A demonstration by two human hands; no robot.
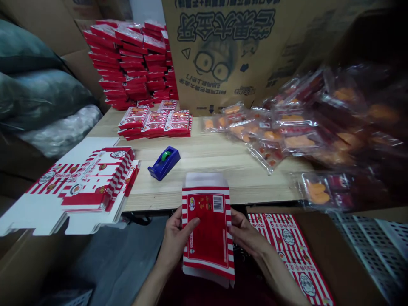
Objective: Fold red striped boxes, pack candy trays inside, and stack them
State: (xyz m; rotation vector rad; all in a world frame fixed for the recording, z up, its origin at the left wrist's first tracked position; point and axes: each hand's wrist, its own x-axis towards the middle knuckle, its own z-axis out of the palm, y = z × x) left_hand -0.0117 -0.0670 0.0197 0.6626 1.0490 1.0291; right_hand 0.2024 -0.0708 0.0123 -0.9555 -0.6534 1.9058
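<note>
Two hands (180,231) hold one carton (208,229) near one tape dispenser (165,165).

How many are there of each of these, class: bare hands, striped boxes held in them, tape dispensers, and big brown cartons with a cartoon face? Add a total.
Bare hands: 2 (left hand, right hand)
Held striped box: 1
Tape dispenser: 1
Cartoon-face carton: 1
Total: 5
</note>
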